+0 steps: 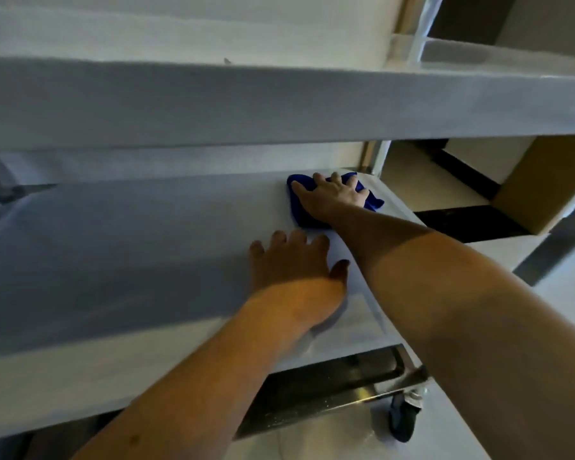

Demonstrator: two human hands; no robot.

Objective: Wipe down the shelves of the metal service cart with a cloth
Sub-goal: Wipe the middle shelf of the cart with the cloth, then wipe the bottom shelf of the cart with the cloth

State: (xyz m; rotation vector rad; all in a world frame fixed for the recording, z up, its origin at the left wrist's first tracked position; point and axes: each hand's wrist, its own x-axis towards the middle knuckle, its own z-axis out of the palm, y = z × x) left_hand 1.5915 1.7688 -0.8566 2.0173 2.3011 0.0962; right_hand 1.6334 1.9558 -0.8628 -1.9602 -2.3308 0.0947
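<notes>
Here the right hand (332,197) presses spread fingers (319,179) on the blue cloth (372,200) at the middle shelf's (146,244) far right corner, the left hand (292,260) resting flat with fingers apart nearby; next, seemingly, a sweep back across the shelf.

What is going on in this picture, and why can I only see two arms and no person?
The camera sits on the person's head and looks down, so you see only their arms reaching forward. In front of them is a metal cart with shelves. The right hand lies with its fingers spread on a blue cloth, pressing it down near the far corner of the middle shelf to wipe it. The left hand rests flat on the same shelf and holds nothing. Above the hands is the top shelf. Down low at the right you can see one of the cart's wheels on the floor.
</notes>
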